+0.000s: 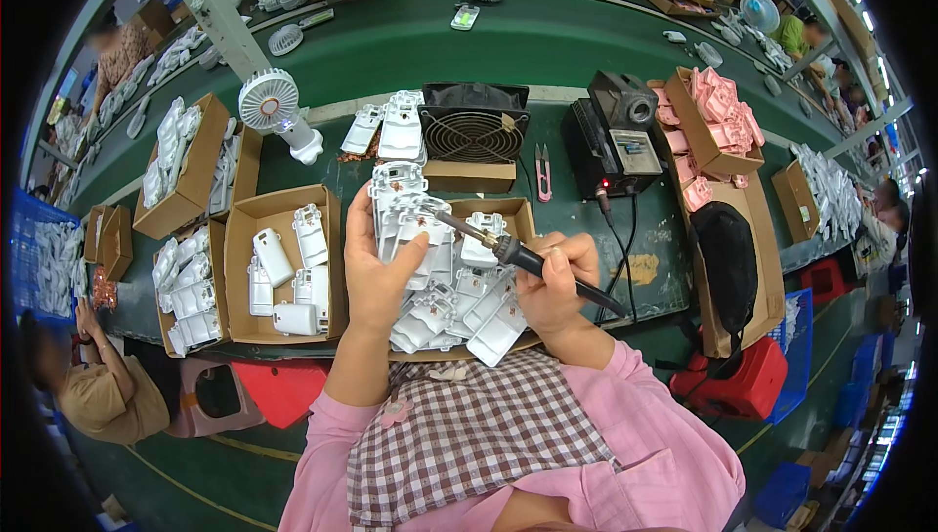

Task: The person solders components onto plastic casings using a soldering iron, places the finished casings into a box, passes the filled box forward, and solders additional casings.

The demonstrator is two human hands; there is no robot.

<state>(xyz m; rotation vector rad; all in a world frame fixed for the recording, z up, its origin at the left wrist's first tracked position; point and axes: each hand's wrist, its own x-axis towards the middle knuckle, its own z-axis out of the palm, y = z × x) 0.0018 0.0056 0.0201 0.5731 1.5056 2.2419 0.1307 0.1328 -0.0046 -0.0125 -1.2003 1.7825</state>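
Two hands at work: my left hand [376, 268] clasps a white plastic housing [405, 214], my right hand [552, 283] pinches a soldering iron [523, 258]. The hot tip sits near my thumb; a slip could burn it.

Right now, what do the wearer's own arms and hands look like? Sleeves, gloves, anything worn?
Both hands are bare: no gloves, rings or watch visible on the left hand or right hand. Pink long sleeves, the left pushed up the forearm. A pink-and-brown checked apron covers the lap.

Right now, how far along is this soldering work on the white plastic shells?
Seemingly midway. White plastic shells fill the cardboard box on the left, possibly done. The left hand holds one white shell while the right hand applies the black-handled soldering iron. More shells wait underneath.
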